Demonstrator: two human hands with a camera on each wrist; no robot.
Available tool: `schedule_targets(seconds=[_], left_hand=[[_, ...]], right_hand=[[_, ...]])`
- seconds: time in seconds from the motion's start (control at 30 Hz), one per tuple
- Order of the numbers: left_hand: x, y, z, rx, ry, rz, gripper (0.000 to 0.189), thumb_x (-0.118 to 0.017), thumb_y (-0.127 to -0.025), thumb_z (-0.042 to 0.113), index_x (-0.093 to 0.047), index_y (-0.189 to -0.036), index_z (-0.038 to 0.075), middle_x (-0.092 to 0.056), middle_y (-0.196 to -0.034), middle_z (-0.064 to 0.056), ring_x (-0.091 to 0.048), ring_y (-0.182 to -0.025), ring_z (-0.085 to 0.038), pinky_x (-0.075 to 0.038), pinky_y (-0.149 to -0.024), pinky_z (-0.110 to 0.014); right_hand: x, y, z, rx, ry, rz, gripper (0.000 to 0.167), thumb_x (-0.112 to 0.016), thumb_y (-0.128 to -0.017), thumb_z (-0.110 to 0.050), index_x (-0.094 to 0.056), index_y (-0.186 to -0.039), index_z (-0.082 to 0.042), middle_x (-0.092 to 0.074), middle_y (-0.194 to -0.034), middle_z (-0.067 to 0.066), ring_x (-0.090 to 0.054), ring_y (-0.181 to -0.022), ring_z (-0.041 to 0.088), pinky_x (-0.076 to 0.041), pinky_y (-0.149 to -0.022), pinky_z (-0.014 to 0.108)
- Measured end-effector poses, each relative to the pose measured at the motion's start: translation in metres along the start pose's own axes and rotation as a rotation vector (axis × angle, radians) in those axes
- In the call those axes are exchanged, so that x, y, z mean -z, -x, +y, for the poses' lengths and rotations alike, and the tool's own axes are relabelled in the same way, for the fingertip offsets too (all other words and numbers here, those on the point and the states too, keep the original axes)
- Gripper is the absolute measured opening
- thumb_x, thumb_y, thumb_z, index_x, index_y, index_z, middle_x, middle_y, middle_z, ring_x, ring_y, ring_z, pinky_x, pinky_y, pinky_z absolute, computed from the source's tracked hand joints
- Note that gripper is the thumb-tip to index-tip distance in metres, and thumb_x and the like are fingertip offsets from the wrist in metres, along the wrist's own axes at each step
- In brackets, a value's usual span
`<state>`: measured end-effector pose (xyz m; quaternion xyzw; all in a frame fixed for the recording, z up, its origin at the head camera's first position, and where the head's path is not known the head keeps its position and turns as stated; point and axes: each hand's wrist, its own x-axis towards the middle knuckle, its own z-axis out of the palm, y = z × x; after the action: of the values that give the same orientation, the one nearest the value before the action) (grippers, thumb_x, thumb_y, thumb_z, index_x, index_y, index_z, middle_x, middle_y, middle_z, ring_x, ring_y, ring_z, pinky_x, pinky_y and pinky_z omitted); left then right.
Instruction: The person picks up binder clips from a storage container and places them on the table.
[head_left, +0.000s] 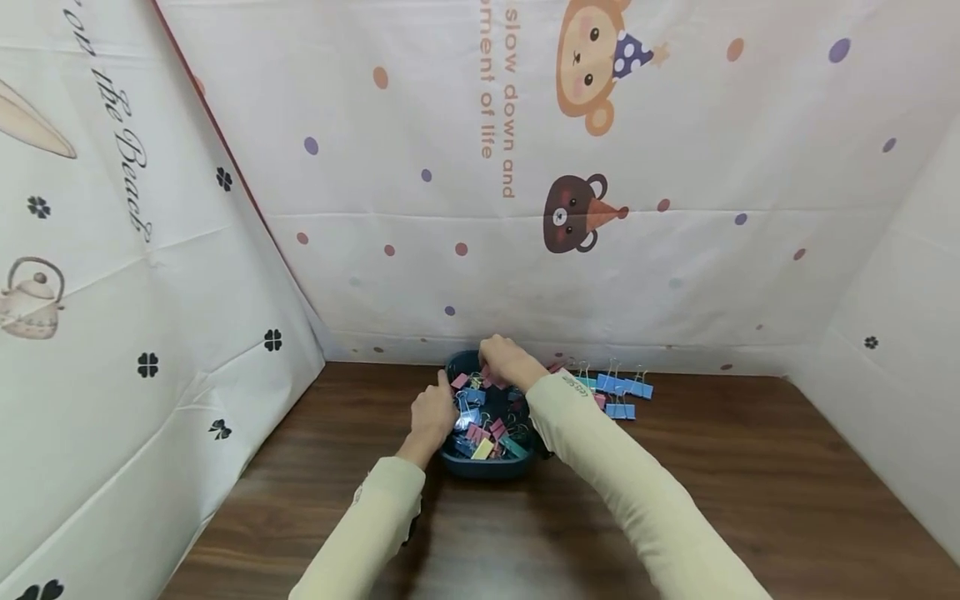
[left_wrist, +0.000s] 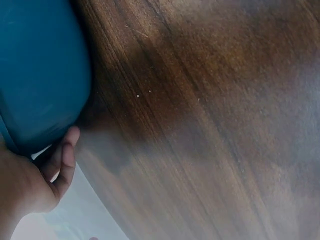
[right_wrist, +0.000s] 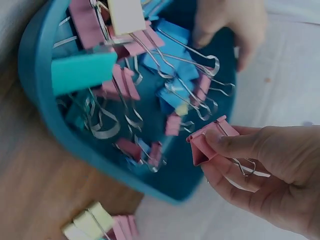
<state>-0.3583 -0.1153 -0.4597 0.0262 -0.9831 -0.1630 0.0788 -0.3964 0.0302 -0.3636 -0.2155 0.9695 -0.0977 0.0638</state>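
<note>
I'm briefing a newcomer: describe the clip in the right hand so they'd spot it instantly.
Find the blue tub on the wooden table. At its far end, the right hand pinches a pink binder clip. Unlike the pink clips lying in the tub, this one is held.

"What is worn on the arms?"

"A long, pale cream fabric right sleeve [head_left: 637, 492] is finished by the right cuff [head_left: 553, 410]; to that cuff's left, a matching left sleeve [head_left: 366, 527] is worn."

"Are markings seen?"

"Small dark lettering [head_left: 576, 383] is borne near the right cuff, and a small black piece [head_left: 545, 447] is seen at that cuff's underside."
</note>
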Motion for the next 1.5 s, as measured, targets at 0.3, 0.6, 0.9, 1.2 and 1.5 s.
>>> schedule_targets(seconds=[0.3, 0.6, 0.9, 1.2, 1.5], left_hand=[[0.012, -0.01, -0.007, 0.019, -0.068, -0.037, 0.074, -0.073, -0.093, 0.019, -0.036, -0.154, -0.003, -0.069, -0.116, -0.026, -0.071, -0.093, -0.036, -0.06, -0.087, -0.05], [0.015, -0.01, -0.017, 0.065, -0.072, -0.051, 0.075, -0.072, -0.094, 0.018, -0.035, -0.155, -0.003, -0.068, -0.119, -0.027, -0.071, -0.096, -0.038, -0.059, -0.091, -0.053], [0.013, -0.004, -0.015, 0.008, -0.231, -0.061, 0.083, -0.073, -0.094, 0.029, -0.03, -0.156, -0.006, -0.072, -0.109, -0.022, -0.067, -0.07, -0.027, -0.061, -0.071, -0.043], [0.008, 0.001, -0.007, 0.002, -0.211, -0.036, 0.08, -0.074, -0.093, 0.028, -0.035, -0.154, -0.007, -0.072, -0.111, -0.024, -0.069, -0.074, -0.03, -0.061, -0.073, -0.045], [0.003, 0.002, 0.008, -0.013, -0.205, -0.04, 0.08, -0.075, -0.092, 0.029, -0.037, -0.153, -0.005, -0.072, -0.109, -0.022, -0.066, -0.069, -0.027, -0.061, -0.07, -0.042]], right_hand=[[0.045, 0.014, 0.027, -0.039, 0.063, 0.031, 0.012, -0.065, -0.095, 0.003, -0.073, -0.104, -0.001, -0.072, -0.099, 0.012, -0.062, -0.076, 0.017, -0.053, -0.068, 0.028], [0.062, 0.04, 0.1, -0.049, -0.006, -0.055, 0.018, -0.058, -0.089, 0.012, -0.075, -0.089, 0.006, -0.074, -0.085, 0.019, -0.06, -0.06, 0.015, -0.053, -0.057, 0.026], [0.049, 0.087, 0.156, -0.183, -0.048, -0.078, 0.015, -0.061, -0.09, 0.012, -0.073, -0.084, 0.007, -0.071, -0.076, 0.016, -0.065, -0.059, 0.018, -0.055, -0.055, 0.026], [0.014, 0.114, 0.197, -0.332, -0.092, -0.072, 0.006, -0.066, -0.091, 0.007, -0.07, -0.093, 0.004, -0.069, -0.083, 0.015, -0.065, -0.058, 0.018, -0.053, -0.052, 0.025], [-0.014, 0.12, 0.217, -0.36, -0.179, -0.02, 0.006, -0.065, -0.094, 0.003, -0.064, -0.098, 0.008, -0.068, -0.075, 0.013, -0.066, -0.056, 0.018, -0.055, -0.053, 0.028]])
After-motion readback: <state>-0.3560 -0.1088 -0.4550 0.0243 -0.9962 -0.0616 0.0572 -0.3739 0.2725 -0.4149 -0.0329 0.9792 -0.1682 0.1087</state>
